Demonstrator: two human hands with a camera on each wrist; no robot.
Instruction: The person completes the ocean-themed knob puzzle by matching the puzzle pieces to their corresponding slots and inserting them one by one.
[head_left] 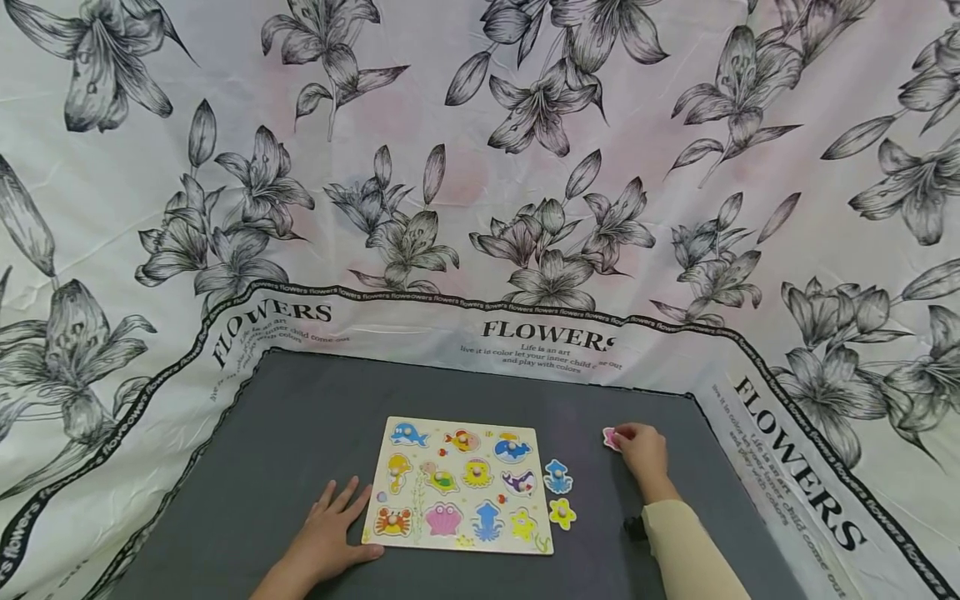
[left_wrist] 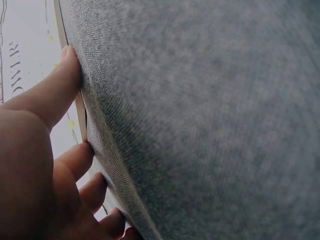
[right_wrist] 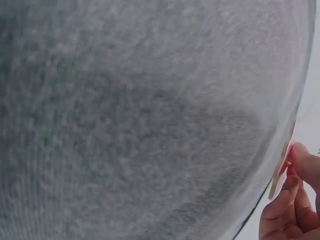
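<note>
A wooden peg puzzle board [head_left: 420,537] with sea-animal pictures lies on the grey table. My left hand [head_left: 326,529] rests at its left edge, fingers spread, thumb at the lower left corner. In the left wrist view the thumb [left_wrist: 62,82] and fingertips touch the board's edge. To the right of the board, my right hand [head_left: 643,452] pinches a pink puzzle piece [head_left: 610,438] between thumb and fingers. The right wrist view shows this piece edge-on as a thin wooden slab [right_wrist: 280,167]. My fingers cover part of its pink face.
A blue squid piece [head_left: 557,477] and a yellow star piece [head_left: 562,513] lie just right of the board. Several knobbed animal pieces sit in the board, among them an orange crab [head_left: 393,522]. A flower-printed cloth [head_left: 420,333] surrounds the grey tabletop [head_left: 315,417].
</note>
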